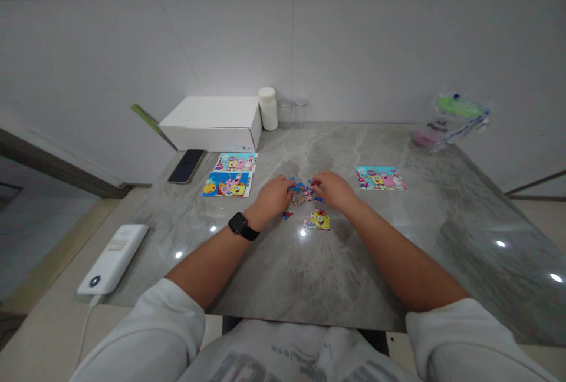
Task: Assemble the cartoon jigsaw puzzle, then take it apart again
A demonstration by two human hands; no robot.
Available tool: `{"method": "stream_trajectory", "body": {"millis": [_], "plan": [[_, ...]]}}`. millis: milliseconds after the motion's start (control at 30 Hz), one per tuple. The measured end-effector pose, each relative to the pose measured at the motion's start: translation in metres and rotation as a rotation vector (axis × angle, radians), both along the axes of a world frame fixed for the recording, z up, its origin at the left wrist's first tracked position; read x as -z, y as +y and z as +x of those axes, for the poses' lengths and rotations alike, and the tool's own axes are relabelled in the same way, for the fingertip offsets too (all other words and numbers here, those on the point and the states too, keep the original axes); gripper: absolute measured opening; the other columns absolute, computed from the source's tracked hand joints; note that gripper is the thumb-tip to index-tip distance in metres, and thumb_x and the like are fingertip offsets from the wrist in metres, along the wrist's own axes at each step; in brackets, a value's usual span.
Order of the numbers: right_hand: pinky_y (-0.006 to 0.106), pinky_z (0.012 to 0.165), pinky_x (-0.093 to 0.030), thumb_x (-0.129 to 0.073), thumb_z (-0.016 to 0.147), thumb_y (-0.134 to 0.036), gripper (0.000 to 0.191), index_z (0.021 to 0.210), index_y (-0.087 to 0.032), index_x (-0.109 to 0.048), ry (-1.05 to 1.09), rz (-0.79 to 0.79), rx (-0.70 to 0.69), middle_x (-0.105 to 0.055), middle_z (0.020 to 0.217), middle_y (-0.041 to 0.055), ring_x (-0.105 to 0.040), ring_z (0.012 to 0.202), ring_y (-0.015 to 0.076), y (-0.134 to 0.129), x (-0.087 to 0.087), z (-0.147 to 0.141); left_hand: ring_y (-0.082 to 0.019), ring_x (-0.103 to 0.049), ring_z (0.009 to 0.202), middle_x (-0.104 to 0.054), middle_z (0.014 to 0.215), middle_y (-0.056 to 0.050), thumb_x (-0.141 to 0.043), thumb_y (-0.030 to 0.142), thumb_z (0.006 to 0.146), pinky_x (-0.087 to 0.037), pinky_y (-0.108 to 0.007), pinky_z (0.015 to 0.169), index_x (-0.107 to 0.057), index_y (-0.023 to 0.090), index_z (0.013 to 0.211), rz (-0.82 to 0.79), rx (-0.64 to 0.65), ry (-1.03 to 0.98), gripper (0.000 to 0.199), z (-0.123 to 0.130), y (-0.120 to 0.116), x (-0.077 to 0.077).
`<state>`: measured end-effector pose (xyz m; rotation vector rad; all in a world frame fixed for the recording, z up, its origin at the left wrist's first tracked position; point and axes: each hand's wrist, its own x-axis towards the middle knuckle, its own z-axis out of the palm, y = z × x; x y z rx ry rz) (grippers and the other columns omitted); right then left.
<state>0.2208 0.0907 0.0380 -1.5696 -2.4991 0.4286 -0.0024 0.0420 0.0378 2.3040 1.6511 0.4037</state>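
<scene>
A small heap of loose jigsaw puzzle pieces, mostly blue and pink, lies on the grey marbled table between my hands. My left hand, with a black watch on its wrist, is curled at the heap's left edge, fingertips pinched at a puzzle piece. On the heap's right side my right hand pinches a piece between thumb and finger; the fingers partly cover it. Nearer to me is a joined section of puzzle with a yellow cartoon face. A few pieces rest just below my left hand.
Picture cards lie on the left, and another card on the right. Behind stand a white box, a white bottle and two clear glasses. A phone, a white power bank and a plastic bag are near the edges.
</scene>
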Motion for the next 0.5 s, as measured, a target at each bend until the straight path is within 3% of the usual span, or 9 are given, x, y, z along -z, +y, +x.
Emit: {"method": "stream_trajectory", "body": {"millis": [133, 233, 333, 500], "plan": [[0.027, 0.079, -0.046, -0.072, 0.093, -0.033, 0.015, 0.1, -0.021, -0.078, -0.018, -0.142, -0.062, -0.078, 0.099, 0.0058, -0.069, 0.09, 0.0196, -0.019, -0.009, 0.026, -0.025, -0.066, 0.099, -0.072, 0.106, -0.009, -0.067, 0.035, 0.096, -0.052, -0.036, 0.089, -0.073, 0.02, 0.107, -0.061, 0.155, -0.066, 0.02, 0.014, -0.016, -0.002], [0.028, 0.078, -0.047, -0.082, 0.084, -0.041, 0.028, 0.103, -0.021, -0.076, -0.091, -0.207, -0.13, -0.077, 0.101, 0.0061, -0.07, 0.092, 0.0222, -0.041, -0.006, 0.037, -0.027, -0.066, 0.104, -0.072, 0.112, -0.009, -0.078, 0.042, 0.087, -0.053, -0.036, 0.089, -0.07, 0.02, 0.11, -0.088, 0.266, -0.03, 0.033, 0.032, -0.031, 0.0], [0.029, 0.081, -0.048, -0.087, 0.077, -0.041, 0.041, 0.109, -0.021, -0.073, -0.127, -0.19, -0.123, -0.075, 0.111, 0.0092, -0.069, 0.1, 0.0248, -0.056, 0.002, 0.036, -0.03, -0.066, 0.108, -0.071, 0.113, -0.012, -0.082, 0.043, 0.083, -0.053, -0.038, 0.091, -0.068, 0.019, 0.105, -0.06, 0.282, 0.053, 0.035, 0.046, -0.038, 0.005], [0.028, 0.076, -0.046, -0.087, 0.074, -0.031, 0.033, 0.101, -0.02, -0.07, -0.091, -0.172, -0.074, -0.074, 0.107, 0.0092, -0.068, 0.095, 0.0237, -0.054, 0.011, 0.027, -0.031, -0.066, 0.107, -0.071, 0.113, -0.013, -0.084, 0.038, 0.08, -0.053, -0.039, 0.09, -0.068, 0.019, 0.102, -0.069, 0.257, 0.059, 0.034, 0.053, -0.033, 0.01]]}}
